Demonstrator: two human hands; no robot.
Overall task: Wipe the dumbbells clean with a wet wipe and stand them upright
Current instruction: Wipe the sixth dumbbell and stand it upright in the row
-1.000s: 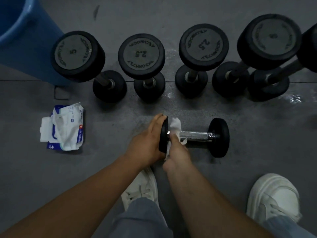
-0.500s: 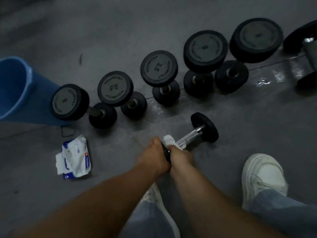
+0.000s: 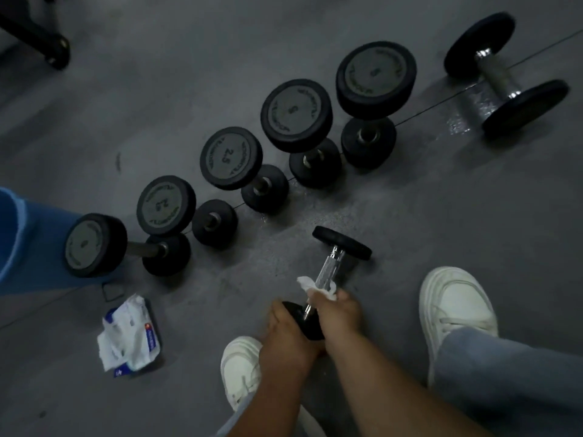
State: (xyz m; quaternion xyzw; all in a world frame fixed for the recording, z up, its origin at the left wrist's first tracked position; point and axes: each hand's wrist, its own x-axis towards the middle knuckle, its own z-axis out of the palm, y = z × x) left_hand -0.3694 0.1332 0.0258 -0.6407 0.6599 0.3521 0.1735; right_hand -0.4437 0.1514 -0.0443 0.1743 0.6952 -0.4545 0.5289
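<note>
Fingers (image 3: 344,298) wrap wipe (image 3: 315,286) round dumbbell (image 3: 329,267); upright row (image 3: 232,157) beyond.

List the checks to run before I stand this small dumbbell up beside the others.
1. Left hand grips the dumbbell by its near plate: ok.
2. Right hand holds the wipe around the handle: ok.
3. Handle and both plates wiped all over: cannot tell.
4. Bare floor next to the far plate to stand it on: ok.
5. Row of five standing upright: ok.
6. Every dumbbell upright: not ok, the large dumbbell lies on its side.
</note>
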